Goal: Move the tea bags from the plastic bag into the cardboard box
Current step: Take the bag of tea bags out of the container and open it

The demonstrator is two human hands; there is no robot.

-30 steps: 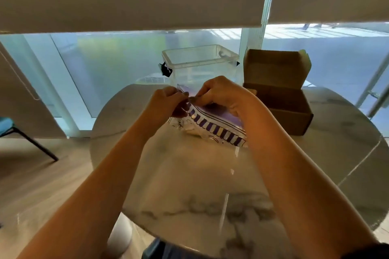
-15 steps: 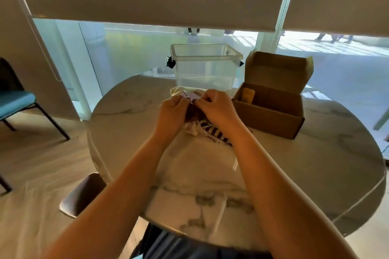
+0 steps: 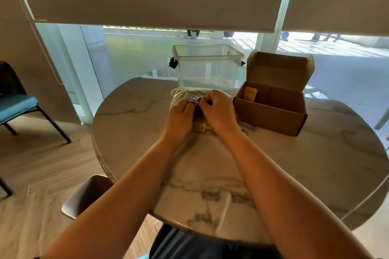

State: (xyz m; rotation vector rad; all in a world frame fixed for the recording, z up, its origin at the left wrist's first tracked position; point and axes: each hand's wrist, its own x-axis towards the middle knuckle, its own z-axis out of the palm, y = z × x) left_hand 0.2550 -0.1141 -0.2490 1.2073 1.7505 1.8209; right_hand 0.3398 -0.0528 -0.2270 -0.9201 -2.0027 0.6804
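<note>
while both hands work at its top edge, the plastic bag [image 3: 179, 99] lies on the tabletop [image 3: 130, 115], just in front of a clear plastic bin [image 3: 207, 67] and just left of the open cardboard box [image 3: 271, 111]. the left hand [image 3: 179, 120] and right hand [image 3: 219, 111] sit side by side, fingers [image 3: 207, 99] curled and pinching the bag's purple-striped seal strip between them. the tea bags themselves cannot be made out through the film. 1 yellow item [image 3: 250, 93] stands in the box's left end.

handling judgement: the bag is thin, soft and light, likely slippery, and will crumple rather than hold shape. grip the 2 lips of the seal, 1 per hand, and pull apart. the contents are probably light and easily torn; take each by its body, not by any string. the box is stiff and should stay put unaided.
</note>
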